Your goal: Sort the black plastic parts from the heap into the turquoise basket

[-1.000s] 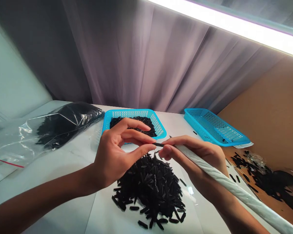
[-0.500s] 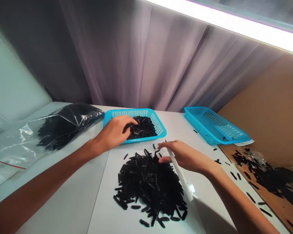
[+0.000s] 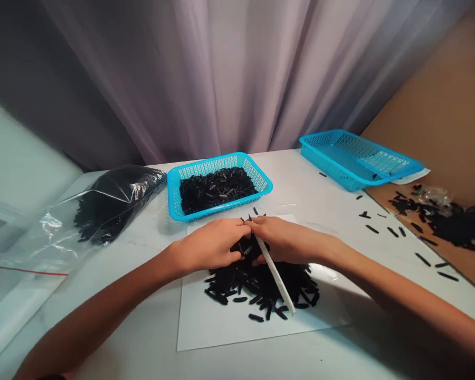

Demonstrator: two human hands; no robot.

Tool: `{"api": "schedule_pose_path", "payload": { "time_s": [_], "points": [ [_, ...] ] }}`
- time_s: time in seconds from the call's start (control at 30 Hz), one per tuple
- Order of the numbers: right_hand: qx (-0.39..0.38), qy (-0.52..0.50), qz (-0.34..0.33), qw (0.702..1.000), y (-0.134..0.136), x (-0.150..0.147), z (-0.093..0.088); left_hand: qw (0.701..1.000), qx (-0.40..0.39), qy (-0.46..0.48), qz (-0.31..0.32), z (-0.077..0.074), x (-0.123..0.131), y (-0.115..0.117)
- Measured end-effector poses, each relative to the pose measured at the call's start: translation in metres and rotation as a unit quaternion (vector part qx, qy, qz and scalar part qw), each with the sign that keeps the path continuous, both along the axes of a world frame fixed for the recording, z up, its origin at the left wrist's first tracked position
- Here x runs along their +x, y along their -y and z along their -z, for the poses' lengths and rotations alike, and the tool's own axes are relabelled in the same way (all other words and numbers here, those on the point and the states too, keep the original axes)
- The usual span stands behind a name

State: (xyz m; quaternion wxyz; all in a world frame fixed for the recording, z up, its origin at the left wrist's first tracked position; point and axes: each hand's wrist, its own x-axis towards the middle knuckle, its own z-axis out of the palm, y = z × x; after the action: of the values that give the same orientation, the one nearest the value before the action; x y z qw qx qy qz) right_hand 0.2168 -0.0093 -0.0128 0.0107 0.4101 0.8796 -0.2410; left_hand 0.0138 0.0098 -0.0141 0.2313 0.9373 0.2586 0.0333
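My left hand (image 3: 217, 244) is curled at the far side of a heap of small black strips (image 3: 257, 285), with some strips between its thumb and fingers. Right beside it, fingertips meeting, my right hand (image 3: 288, 238) holds a thin white stick (image 3: 277, 277) with a dark pointed tip. The stick slants towards me across the heap. Under the heap lies a white sheet (image 3: 206, 335). Just beyond my hands is a blue plastic basket (image 3: 221, 207) holding many more black strips. My fingertips are partly hidden.
At the left lies a clear zip bag (image 3: 114, 200) of black pieces. A second blue basket (image 3: 348, 182) stands at the back right. Loose strips (image 3: 423, 259) are scattered on the white table (image 3: 142, 316), and more lie on a brown board (image 3: 404, 203). A curtain (image 3: 241, 79) hangs behind.
My left hand has left the blue basket and come down to the black heap beside my right hand. The white stick has swung leftwards over the heap. The camera view has shifted.
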Motion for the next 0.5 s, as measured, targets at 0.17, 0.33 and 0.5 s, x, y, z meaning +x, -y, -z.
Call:
{"api": "schedule_pose_path", "payload": {
  "time_s": [0.17,0.33,0.5],
  "points": [
    [-0.01,-0.038,0.0,0.999,-0.003,0.006,-0.008,0.999,-0.041,0.012,-0.001,-0.012,-0.007,-0.008],
    [0.032,-0.082,0.008,0.996,-0.003,0.011,0.0,0.998,-0.055,-0.02,-0.024,-0.016,-0.014,-0.013],
    [0.043,-0.131,0.045,0.99,-0.001,0.008,0.008,0.996,-0.084,-0.024,-0.02,-0.017,-0.015,-0.016]
  ]
}}
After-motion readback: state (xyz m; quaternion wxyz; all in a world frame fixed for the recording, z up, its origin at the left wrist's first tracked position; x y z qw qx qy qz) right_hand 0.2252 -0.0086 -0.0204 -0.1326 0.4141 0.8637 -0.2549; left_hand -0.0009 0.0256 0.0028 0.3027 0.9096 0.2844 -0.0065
